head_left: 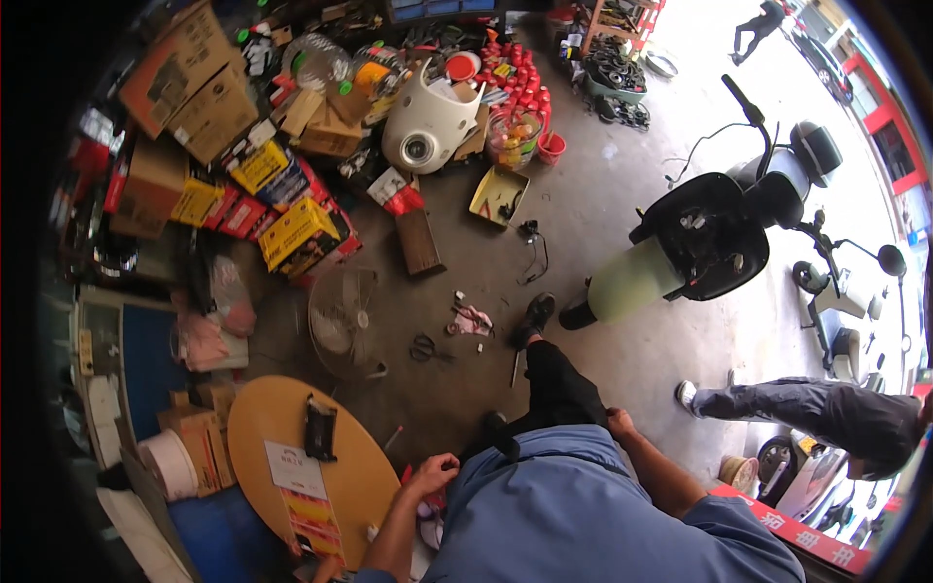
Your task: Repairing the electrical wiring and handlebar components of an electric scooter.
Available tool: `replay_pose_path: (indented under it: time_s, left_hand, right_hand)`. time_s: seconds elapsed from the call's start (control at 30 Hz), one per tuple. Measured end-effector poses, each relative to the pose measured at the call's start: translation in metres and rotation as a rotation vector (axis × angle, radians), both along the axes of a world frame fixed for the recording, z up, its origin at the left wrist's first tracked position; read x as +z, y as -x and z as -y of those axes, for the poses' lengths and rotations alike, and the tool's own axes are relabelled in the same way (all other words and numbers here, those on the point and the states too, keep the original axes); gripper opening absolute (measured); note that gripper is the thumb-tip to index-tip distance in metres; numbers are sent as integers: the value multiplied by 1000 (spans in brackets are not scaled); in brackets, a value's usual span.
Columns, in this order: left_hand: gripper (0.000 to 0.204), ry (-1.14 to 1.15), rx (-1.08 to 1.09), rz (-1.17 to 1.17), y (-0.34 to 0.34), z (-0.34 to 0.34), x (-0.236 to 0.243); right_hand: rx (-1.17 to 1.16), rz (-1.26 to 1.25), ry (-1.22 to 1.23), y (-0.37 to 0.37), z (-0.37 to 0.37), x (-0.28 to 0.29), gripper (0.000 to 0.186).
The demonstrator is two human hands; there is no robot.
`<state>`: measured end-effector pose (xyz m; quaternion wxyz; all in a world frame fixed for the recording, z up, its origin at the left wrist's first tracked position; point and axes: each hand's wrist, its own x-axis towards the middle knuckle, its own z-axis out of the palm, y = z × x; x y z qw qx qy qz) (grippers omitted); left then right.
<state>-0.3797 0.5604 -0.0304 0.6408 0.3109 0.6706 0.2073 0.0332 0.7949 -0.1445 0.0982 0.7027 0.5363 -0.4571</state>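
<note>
My left hand (434, 473) is held beside my waist near the round wooden table (255, 420). Its fingers are curled together, and whatever they may hold is hidden. On the tabletop lie a black plastic part (321, 428) and printed sheets (294, 470). My right hand (619, 423) hangs low by my right thigh, its fingers partly hidden against the dark trousers. Ahead of my outstretched foot (535, 313) stands a scooter (714, 236) with its front opened up and a pale fender (637, 280) over the wheel. Dark-handled scissors (425, 348) and a pink-and-white wrapper (469, 320) lie on the floor.
A standing fan (342, 321) is beside the table. Beyond it are stacked cartons (301, 233), a white scooter panel (428, 124), a yellow tray (499, 194) and loose wiring (533, 255). At right, another person (797, 408) stands near parked scooters. Someone's fingers (328, 567) show at the table's near edge.
</note>
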Motion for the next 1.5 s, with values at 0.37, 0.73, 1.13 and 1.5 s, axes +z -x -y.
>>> replay_pose_path:
  time_s: [0.37, 0.73, 1.13, 1.5]
  left_hand:
    - [11, -15, -117, -246, 44, -360, 24]
    - [14, -209, -248, -116, 55, -715, 65]
    - [15, -421, -927, -403, 16, -1187, -19]
    - [17, -443, -1259, -196, -150, -1442, 11]
  right_hand:
    - [-149, -96, -59, 36, -253, -3, 36]
    - [-599, -132, 54, 57, -387, -6, 31]
    - [-1020, -151, 268, 114, -540, -62, 34]
    - [-1258, -40, 91, 168, -705, -15, 36]
